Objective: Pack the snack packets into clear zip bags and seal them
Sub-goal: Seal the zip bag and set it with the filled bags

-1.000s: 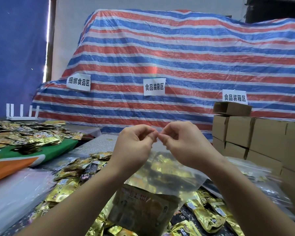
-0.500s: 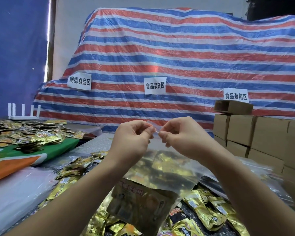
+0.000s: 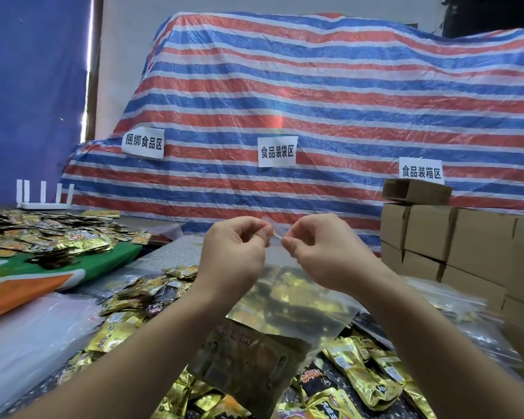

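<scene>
The person is showing two bare forearms that are running up from the bottom corners of the view, and no sleeve, cuff or glove is reaching into sight on either one. The left hand [image 3: 233, 252] and the right hand [image 3: 324, 252] are wearing no rings, and both wrists are carrying no watch, band or bracelet. The few nails that are showing are looking short and unpainted.

on the striped tarp [image 3: 315, 86] ahead of me, three paper signs [image 3: 276, 152]: left "捆绑食品区", middle "食品装袋区", right "食品装箱区".
</scene>
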A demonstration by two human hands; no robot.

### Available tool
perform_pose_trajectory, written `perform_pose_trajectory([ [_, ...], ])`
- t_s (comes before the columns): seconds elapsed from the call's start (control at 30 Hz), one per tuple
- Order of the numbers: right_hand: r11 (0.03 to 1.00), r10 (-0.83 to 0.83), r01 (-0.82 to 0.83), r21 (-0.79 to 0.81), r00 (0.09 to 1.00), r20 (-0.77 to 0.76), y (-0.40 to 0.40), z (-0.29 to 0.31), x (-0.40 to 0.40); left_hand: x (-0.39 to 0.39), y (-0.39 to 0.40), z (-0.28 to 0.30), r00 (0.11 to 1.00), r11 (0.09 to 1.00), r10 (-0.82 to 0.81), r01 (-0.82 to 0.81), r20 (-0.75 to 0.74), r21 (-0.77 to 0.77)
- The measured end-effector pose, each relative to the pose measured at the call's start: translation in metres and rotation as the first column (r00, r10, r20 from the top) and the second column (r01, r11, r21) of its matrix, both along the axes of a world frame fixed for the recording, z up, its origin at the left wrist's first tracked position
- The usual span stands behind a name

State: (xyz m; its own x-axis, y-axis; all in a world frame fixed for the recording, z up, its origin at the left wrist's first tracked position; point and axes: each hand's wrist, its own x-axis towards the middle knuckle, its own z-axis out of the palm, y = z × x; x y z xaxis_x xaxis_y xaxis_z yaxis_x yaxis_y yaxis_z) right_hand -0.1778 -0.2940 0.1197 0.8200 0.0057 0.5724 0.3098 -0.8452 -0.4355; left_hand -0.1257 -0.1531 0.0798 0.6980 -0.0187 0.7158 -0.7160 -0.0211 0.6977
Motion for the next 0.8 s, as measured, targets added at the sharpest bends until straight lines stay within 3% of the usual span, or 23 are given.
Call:
perform_pose_trajectory([
  [0.2, 0.998, -0.055, 0.054, -0.024, 0.998, -0.008, -0.012, -0.002, -0.004, 0.007, 0.012, 0.008, 0.998, 0.995, 0.057, -0.056, 0.000, -0.084],
  [0.5, 0.991, -0.113, 0.114, -0.073, 0.994, 0.005, -0.033, -0.024, -0.011, 0.014, 0.028, 0.010, 0.995, 0.992, 0.095, -0.093, 0.026, -0.083],
  [0.8, 0.995, -0.013, 0.020, -0.099, 0.998, 0.069, -0.044, -0.035, -0.020, 0.018, 0.033, 0.010, 0.993, 0.990, 0.116, -0.113, 0.021, -0.087],
])
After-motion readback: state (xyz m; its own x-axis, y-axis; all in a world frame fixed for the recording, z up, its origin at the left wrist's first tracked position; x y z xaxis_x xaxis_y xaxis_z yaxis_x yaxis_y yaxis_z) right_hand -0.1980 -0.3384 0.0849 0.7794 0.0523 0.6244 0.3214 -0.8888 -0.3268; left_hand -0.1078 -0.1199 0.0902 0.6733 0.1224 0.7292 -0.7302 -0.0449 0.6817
